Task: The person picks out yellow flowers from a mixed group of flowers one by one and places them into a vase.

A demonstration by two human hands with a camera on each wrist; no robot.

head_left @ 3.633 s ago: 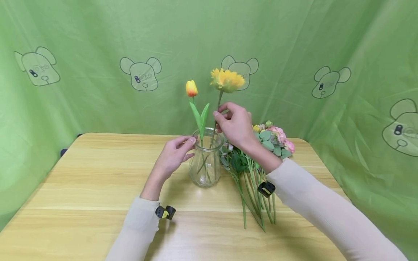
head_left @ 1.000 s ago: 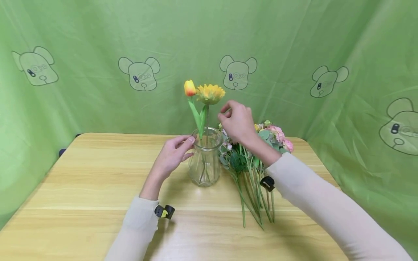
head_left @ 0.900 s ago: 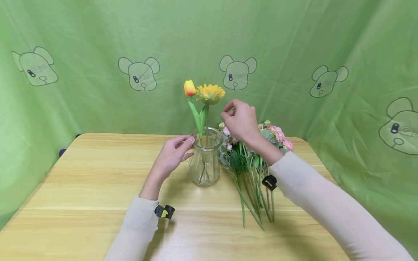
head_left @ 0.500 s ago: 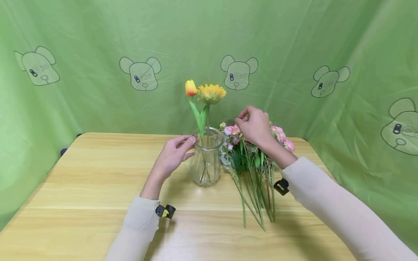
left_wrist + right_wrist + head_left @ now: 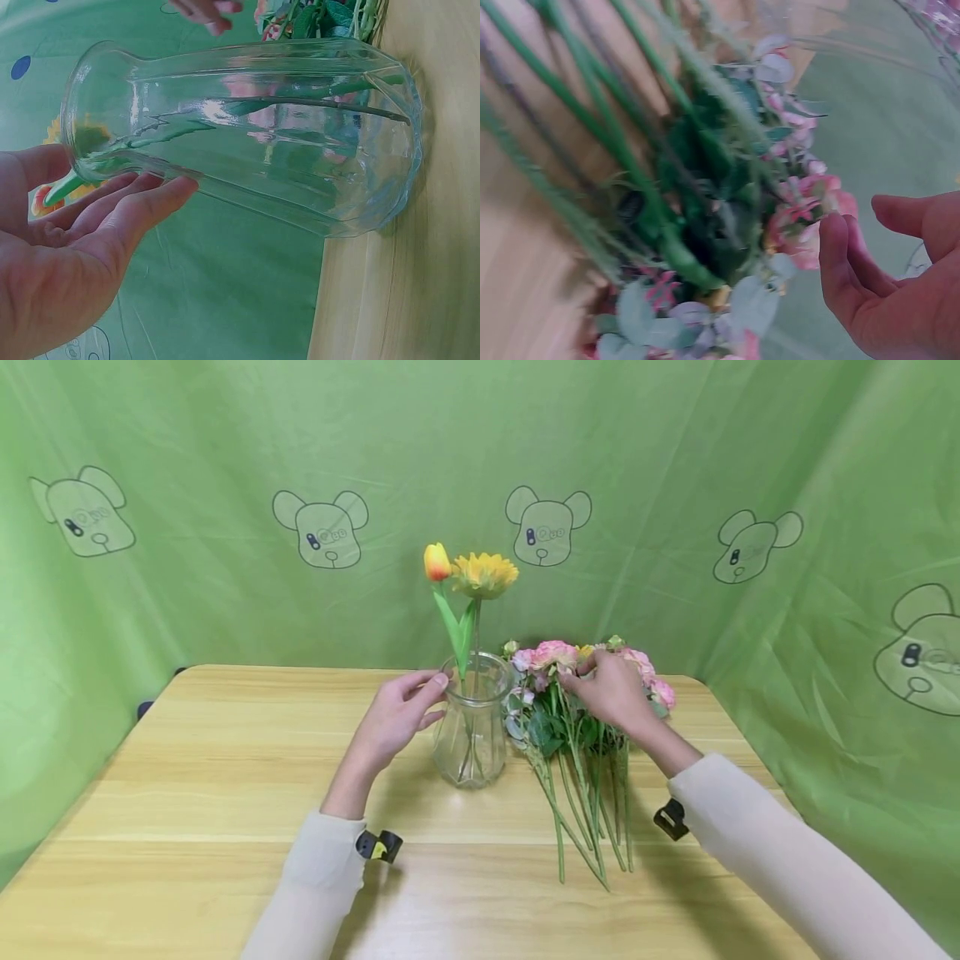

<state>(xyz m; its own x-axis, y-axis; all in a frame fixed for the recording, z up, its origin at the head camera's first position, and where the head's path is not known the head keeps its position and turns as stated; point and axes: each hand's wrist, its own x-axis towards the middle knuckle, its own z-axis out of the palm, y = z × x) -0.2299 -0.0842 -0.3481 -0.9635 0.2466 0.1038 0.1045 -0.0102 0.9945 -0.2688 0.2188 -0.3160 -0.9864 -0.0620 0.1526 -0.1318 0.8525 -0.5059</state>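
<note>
A clear glass vase [image 5: 470, 752] stands upright, holding an orange-yellow tulip [image 5: 437, 562] and a yellow sunflower-like bloom [image 5: 485, 576]. My left hand [image 5: 396, 714] touches the vase at its rim and neck, thumb at the rim and fingers fairly straight along the side. To the right lies a bunch of artificial flowers [image 5: 551, 727], stems toward me. Over its blossoms is my right hand [image 5: 611, 689], fingertips close to a large pink flower [image 5: 555, 654]. In the right wrist view, thumb and fingers [image 5: 836, 240] are apart, with nothing between them, beside the pink flower [image 5: 810, 217].
The wooden table [image 5: 225, 785] carries the vase and the bunch. Loose green stems [image 5: 592, 852] fan out toward its front. A green curtain [image 5: 420, 452] with bear-head outlines encloses the back and sides, close behind the flowers.
The sunflower-like bloom has come down into the vase and been let go. My right hand has moved right and down to the bunch. My left hand has stayed at the vase.
</note>
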